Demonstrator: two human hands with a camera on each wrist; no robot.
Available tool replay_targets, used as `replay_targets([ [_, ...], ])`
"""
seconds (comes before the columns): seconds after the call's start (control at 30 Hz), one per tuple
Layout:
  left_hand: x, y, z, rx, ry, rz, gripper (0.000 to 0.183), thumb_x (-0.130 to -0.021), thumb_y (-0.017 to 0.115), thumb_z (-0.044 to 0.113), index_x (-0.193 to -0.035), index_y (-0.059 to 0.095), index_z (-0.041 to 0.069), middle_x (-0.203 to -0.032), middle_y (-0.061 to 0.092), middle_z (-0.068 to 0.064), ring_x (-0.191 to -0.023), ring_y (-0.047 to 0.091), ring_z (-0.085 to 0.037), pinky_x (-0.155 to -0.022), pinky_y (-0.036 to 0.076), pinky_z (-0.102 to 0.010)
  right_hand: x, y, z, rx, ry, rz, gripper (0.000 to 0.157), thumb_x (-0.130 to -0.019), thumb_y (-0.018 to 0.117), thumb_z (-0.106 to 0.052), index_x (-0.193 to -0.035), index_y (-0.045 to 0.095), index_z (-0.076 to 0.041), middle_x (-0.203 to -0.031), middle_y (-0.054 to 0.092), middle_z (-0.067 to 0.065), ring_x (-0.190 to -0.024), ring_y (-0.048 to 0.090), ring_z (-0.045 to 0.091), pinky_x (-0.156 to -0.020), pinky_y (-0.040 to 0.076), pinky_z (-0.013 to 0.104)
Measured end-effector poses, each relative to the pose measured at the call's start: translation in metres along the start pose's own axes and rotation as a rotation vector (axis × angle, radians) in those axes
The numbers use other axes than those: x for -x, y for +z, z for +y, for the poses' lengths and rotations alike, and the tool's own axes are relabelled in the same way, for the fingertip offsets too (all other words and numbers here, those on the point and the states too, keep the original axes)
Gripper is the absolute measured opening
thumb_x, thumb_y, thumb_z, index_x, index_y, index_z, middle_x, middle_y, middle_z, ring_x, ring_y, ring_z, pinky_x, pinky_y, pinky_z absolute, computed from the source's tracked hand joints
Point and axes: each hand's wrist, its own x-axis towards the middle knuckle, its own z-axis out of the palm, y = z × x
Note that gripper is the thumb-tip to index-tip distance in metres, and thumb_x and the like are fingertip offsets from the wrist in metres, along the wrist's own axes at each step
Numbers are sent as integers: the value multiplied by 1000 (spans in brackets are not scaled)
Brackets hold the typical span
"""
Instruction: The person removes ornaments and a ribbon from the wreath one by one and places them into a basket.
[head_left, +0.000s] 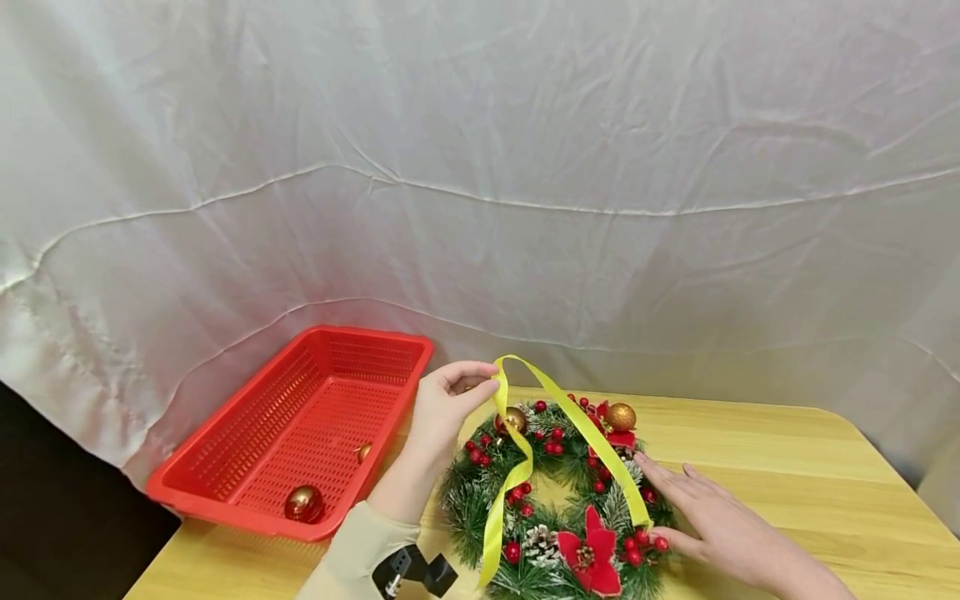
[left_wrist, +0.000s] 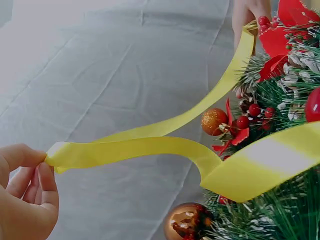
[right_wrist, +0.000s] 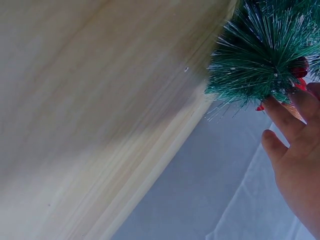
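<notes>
My left hand [head_left: 442, 408] pinches a yellow ribbon [head_left: 562, 400] between thumb and fingertips, holding a bend of it above the back left of a Christmas wreath [head_left: 468, 508]. From that pinch, one length hangs twisting down over the wreath's left side. The other slants down to the right, its end by my right thumb. My right hand [head_left: 712, 525] lies along the wreath's right edge with its fingers extended among the green needles [right_wrist: 255, 65]. Red berries, a red poinsettia [head_left: 592, 554], a pine cone [head_left: 540, 543] and gold baubles [left_wrist: 187, 221] decorate the wreath.
A red perforated basket [head_left: 168, 492] stands to the left on the wooden table [head_left: 780, 450]. Inside it lie a shiny copper-gold bauble [head_left: 303, 503] and a smaller gold ornament [head_left: 363, 452]. Pale grey cloth [head_left: 480, 258] hangs behind the table.
</notes>
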Motion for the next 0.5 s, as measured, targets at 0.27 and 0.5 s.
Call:
replay_targets([
  [0.27,-3,-3,14,-19,57,2,17,-81,70,-6,-98,68,-9,-86,69,-7,-80,64,-16,-77,51,-27,1,1,0,16,-8,23,80,-87,55,-60,-153,23,-27,-144,44,6,-125,39,51,-101,33,61],
  [0.5,-9,-11,37,5,112,27,15,-81,69,-8,-95,69,-6,-86,70,-6,-79,64,-16,-75,53,-26,1,1,0,16,-12,39,79,-87,57,-58,-153,24,-27,-145,44,6,-124,39,52,-99,34,62],
])
